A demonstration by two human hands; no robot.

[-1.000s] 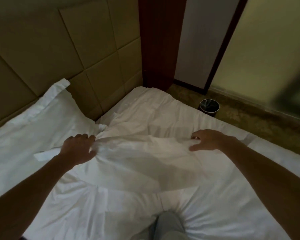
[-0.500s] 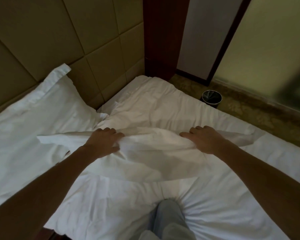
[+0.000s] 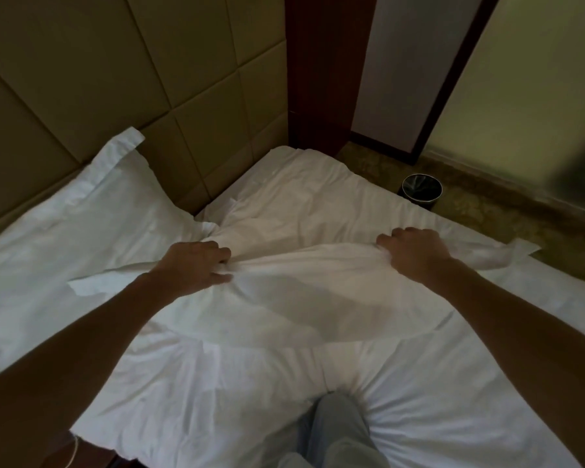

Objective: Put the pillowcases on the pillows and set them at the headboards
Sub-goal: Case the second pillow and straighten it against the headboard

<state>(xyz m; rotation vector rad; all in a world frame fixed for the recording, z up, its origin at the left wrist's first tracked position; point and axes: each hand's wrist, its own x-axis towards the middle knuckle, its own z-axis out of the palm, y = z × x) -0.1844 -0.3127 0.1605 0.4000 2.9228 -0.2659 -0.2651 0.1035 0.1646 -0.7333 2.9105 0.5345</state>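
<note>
- My left hand and right hand each have their fingers curled tight round a bunch of white cloth at the far edge of the pillow.
- The pillow lies flat across the bed, between my arms and just short of the headboard.
- I cannot tell whether I hold filling as well as case, so I want to feel for both before I lift.
- The case's flat border sticks out past each hand, so I judge the case to be on and the pillow ready for placing.
- The other pillow leans at the headboard on my left, and the open spot is the corner beside it.
- I should raise both hands evenly and hold the edge taut so the filling does not sag to one end.
- My knee dents the sheet, so I should lift the pillow, not drag it, or the sheet may wrinkle.
</note>
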